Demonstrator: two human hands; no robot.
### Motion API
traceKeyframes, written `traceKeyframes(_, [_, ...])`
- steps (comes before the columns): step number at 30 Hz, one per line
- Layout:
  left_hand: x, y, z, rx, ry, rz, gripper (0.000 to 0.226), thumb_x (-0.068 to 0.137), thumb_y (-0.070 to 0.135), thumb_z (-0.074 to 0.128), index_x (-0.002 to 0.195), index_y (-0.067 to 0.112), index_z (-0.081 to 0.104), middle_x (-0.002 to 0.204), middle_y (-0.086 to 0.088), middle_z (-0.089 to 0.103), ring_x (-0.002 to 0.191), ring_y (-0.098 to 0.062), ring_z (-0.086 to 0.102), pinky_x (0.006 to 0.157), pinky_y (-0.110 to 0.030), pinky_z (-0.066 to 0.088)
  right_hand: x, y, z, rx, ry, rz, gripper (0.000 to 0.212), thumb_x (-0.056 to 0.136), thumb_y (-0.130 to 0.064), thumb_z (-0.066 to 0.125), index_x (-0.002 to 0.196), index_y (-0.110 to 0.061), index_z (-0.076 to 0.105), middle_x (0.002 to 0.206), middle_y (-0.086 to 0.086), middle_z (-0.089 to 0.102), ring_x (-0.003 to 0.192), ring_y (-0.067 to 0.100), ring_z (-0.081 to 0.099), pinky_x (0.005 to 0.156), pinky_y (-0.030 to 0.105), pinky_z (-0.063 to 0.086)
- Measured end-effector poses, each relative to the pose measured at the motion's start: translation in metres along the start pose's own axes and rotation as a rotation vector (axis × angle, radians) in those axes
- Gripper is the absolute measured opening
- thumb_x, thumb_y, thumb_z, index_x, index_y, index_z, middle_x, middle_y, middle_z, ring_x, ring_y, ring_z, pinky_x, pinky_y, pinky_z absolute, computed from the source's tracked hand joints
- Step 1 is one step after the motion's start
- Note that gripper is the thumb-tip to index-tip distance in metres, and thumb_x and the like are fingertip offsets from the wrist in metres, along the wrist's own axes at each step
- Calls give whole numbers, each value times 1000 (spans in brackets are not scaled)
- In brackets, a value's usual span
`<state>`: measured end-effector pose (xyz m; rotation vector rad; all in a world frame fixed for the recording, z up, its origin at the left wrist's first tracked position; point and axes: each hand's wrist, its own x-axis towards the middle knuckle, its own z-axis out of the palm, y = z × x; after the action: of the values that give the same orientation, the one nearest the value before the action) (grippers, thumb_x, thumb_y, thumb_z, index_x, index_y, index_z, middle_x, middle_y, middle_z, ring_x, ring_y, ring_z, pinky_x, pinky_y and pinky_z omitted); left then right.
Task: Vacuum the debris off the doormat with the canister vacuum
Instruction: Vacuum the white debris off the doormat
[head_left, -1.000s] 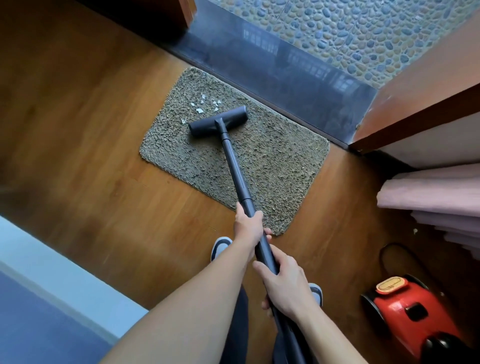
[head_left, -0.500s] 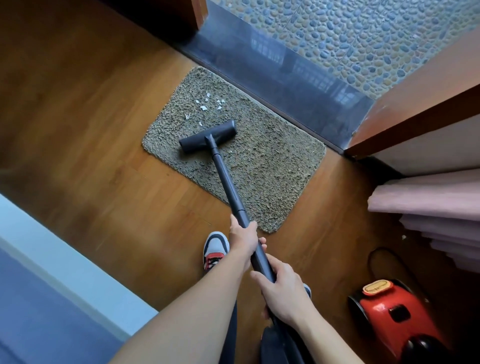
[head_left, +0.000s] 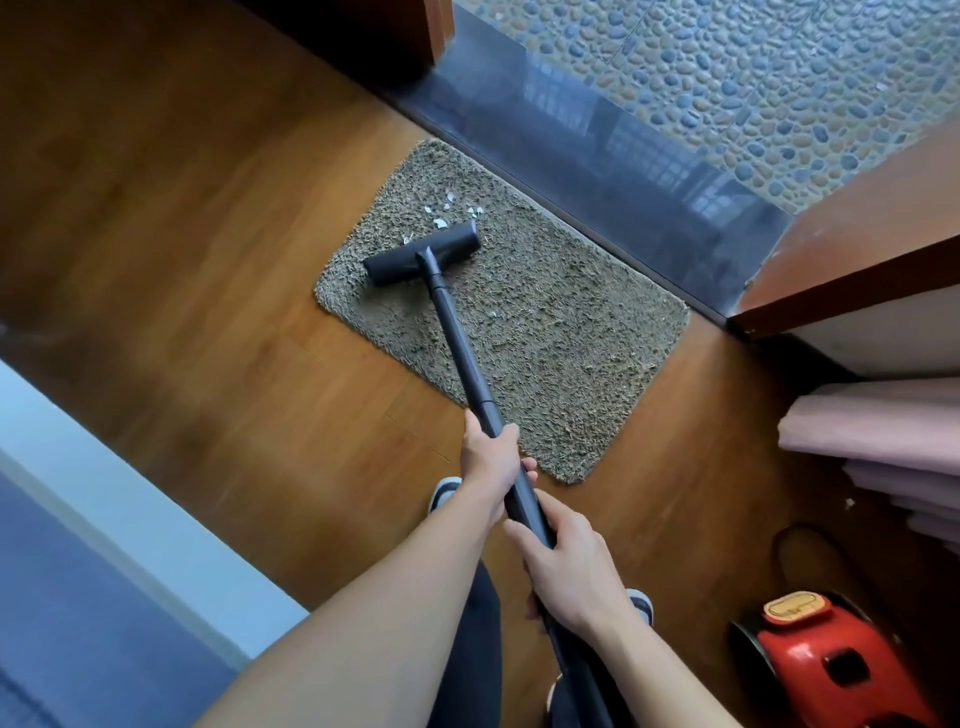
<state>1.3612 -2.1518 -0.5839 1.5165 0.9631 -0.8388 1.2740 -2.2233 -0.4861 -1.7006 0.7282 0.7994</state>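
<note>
Doormat, shaggy and olive-brown, flat on the wooden floor in the middle of the frame, its far long edge close along the dark polished threshold. Debris as a small scatter of white flakes near the mat's upper left corner, just above the black nozzle, one flake right at the nozzle's upper left edge, a few fainter specks on the pile to the right of the wand. Nozzle flat on the mat and slanted, right end higher in the frame. Wand running from it down and rightward to the lower centre. Left hand at the mat's lower edge, fingers curled tight round the wand just below its collar. Right hand lower on the same tube, likewise clasping it, fingers wrapped underneath. One shoe beside the left wrist, another partly hidden behind the right wrist. Red canister vacuum on the floor in the lower right corner, well apart from the mat, cut off by the frame edge. Pink folded fabric at the right edge. Pebble paving across the upper right, beyond the threshold. Wooden door at the right, above the fabric.
</note>
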Motion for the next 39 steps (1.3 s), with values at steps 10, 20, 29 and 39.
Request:
traceKeyframes(10, [58,92,-21,45,-64,30,66,102,12,51,158,30,22,83,-9,58,45,-13,55,40,-23,48,75,-65,22,67,81,-12,11,95,-33,61,104,-38,65,57,-5,61,47,30,67,46,40,56])
traceKeyframes(20, [68,106,-31,85,-101,-18,77,103,12,52,161,38,8,125,-12,58,50,-12,56,42,-25,51,86,-78,36,139,86,36,8,97,-25,60,97,-32,63,52,-5,56,41,28,63,40,33,50])
traceKeyframes(29, [22,58,-15,108,-116,-31,77,102,10,49,161,36,8,109,-4,57,50,-14,55,43,-26,51,35,-41,23,171,60,90,14,97,-22,58,100,-35,63,50,-4,56,39,28,62,39,30,48])
traceKeyframes(39, [-47,-23,23,62,-101,-68,75,102,10,50,161,32,9,93,3,56,42,-9,55,41,-24,50,-35,32,-14,85,16,151,31,99,-26,57,127,-39,59,63,2,63,42,27,64,42,31,53])
